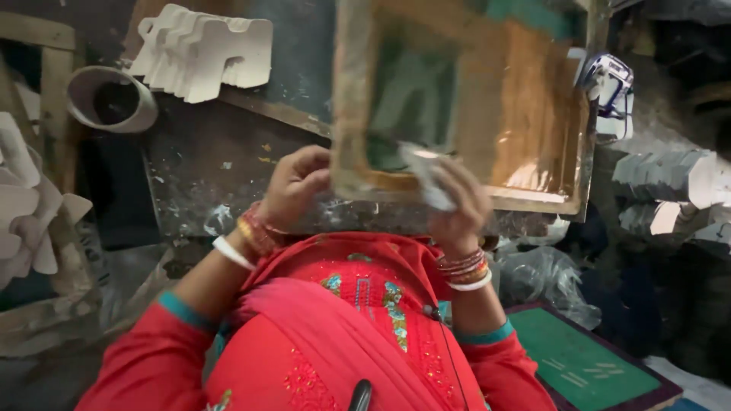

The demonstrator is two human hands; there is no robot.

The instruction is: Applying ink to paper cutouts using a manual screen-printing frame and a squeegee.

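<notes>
A wooden-framed printing screen with a green and amber mesh is held up tilted in front of me. My left hand grips the frame's lower left corner. My right hand presses a pale wad of cloth against the mesh near the frame's bottom edge. Both wrists carry bangles, and my sleeves and scarf are red.
A stack of white die-cut card shapes lies at the upper left beside a tape roll. More white cutouts sit at the left edge and stacked grey ones at the right. A second green screen lies at lower right.
</notes>
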